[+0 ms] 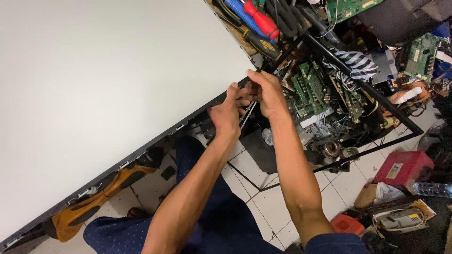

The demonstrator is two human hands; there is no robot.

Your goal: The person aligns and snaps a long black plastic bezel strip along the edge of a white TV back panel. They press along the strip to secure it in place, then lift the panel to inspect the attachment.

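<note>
A large white flat panel [108,80] with a dark frame edge [141,153] lies across the upper left. My left hand [227,113] and my right hand [266,91] meet at the panel's lower right corner. Both pinch the thin dark bezel strip [248,115] that runs along the edge there. The fingertips hide the exact spot of contact.
Red and blue handled tools [256,19] lie on a bench past the panel. A black frame rack [358,84] holds several green circuit boards [308,87]. On the tiled floor are a red box [402,167], an orange board [94,200] and loose parts.
</note>
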